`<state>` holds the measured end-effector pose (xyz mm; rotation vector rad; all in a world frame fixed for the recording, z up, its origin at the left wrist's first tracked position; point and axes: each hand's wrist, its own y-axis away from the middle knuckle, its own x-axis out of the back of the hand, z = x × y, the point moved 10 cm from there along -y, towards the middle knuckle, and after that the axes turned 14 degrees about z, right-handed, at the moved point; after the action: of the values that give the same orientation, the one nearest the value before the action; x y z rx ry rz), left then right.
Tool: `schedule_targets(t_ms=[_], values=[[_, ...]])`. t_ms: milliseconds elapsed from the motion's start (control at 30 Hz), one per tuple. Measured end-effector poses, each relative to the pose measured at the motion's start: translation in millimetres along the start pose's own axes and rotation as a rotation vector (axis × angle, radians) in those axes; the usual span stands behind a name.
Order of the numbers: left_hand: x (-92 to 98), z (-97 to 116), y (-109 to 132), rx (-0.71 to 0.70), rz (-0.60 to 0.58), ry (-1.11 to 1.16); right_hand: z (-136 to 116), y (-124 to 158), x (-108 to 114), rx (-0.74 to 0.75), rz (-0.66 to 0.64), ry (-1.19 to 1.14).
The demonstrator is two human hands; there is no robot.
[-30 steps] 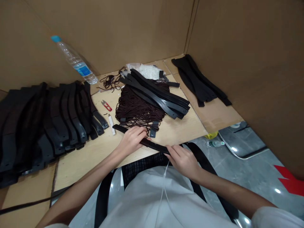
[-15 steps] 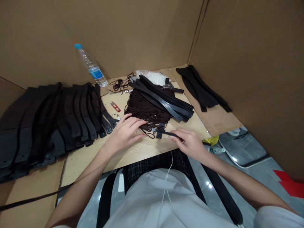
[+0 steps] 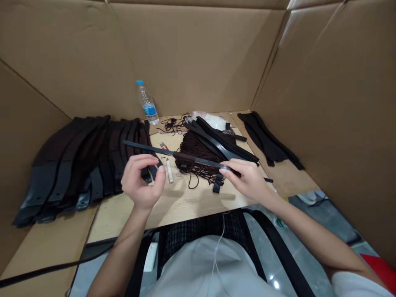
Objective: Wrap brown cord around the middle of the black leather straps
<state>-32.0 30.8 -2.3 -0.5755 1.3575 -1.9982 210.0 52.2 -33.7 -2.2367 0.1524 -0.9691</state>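
Note:
Pinched at one end by my right hand (image 3: 243,176), a thin black strip (image 3: 148,147) is raised edge-on above the table. Dark brown cord (image 3: 185,157) is wound around its middle. My left hand (image 3: 140,181) is just below the strip's far end, thumb and fingers curved apart with nothing between them. Behind the strip lies a heap of dark brown cord (image 3: 191,144), with several loose black strips (image 3: 225,144) on top of it. A small white tube (image 3: 169,171) and red-handled snips (image 3: 164,146), partly covered by the strip, are near my left hand.
Overlapping dark strips (image 3: 71,165) cover the left side. A water bottle (image 3: 149,108) stands at the back, beside tangled cord (image 3: 173,123) and a clear plastic bag (image 3: 212,120). More black strips (image 3: 269,138) lie at right. Cardboard walls (image 3: 198,57) enclose the table.
My left hand has come off the cord-wrapped part and moved left, its fingers parting. My right hand has lifted the strip off the cord heap. The view has tilted up.

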Motion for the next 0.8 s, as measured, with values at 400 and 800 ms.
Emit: schedule_targets(t_ms=[400, 800], values=[[-38.8, -34.8, 60.4, 0.772, -0.321, 0.232, -12.2, 3.2, -17.3, -0.016, -0.027, -0.060], [-44.6, -35.1, 79.3, 0.893, -0.286, 0.345, 0.4, 15.0, -22.3, -0.100, -0.016, -0.094]])
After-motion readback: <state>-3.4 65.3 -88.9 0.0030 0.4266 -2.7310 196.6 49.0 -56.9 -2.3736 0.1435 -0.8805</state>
